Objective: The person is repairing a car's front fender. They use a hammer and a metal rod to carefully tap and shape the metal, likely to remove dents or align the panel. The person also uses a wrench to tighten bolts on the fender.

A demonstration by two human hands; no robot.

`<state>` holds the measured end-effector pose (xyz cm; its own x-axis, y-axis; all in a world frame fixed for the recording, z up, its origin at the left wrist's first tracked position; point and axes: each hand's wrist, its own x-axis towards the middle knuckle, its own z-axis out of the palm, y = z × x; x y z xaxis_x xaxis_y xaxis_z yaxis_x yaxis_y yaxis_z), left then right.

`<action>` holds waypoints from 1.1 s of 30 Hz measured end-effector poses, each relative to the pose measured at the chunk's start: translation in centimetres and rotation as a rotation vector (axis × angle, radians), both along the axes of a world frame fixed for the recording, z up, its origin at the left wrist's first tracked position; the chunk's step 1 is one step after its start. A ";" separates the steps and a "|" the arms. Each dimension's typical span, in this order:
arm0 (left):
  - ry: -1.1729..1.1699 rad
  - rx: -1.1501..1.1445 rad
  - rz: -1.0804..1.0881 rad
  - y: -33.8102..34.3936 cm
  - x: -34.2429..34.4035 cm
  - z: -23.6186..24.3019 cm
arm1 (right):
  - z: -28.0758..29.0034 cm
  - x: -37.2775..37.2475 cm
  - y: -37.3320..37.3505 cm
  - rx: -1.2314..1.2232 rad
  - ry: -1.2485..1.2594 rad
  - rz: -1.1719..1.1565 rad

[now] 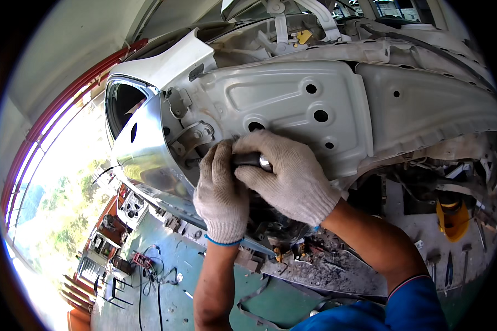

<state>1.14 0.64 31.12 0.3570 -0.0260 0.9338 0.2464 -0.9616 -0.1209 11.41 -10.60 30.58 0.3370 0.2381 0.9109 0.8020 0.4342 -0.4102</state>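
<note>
Both my hands wear white knit gloves and meet in front of a bare grey car body panel [337,138]. My left hand [222,190] is wrapped round a tool with a black grip [244,159] and a rounded shiny metal end. Against that metal end, my right hand [290,174] closes its thumb and fingers. The tool lies roughly level, pointing left toward the gap by the door hinge [196,138]; its tip is hard to make out there. To the left stands the open silver car door [149,149], with its bare metal reflecting light.
Below the panel, a dirty board [337,270] carries debris and small parts. A yellow part [454,220] and several hand tools [450,270] lie at the lower right. Cables [149,276] trail over the green floor. Red pipes [55,110] run along the left.
</note>
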 end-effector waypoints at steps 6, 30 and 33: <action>-0.033 0.005 0.058 0.9 -0.4 0.7 | 1.3 -1.2 -1.0 -0.326 0.169 0.043; 0.371 0.162 0.081 1.6 -3.2 5.6 | 2.1 -1.2 -1.9 -0.225 0.066 -0.142; 0.246 0.212 0.144 2.5 -2.6 4.0 | 2.5 -1.5 -1.8 -0.304 0.187 0.004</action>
<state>-1.48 3.17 35.11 0.5842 -0.1429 0.7989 0.3165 -0.8664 -0.3864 9.96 -12.40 33.13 0.4895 0.4903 0.7211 0.6993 0.2733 -0.6605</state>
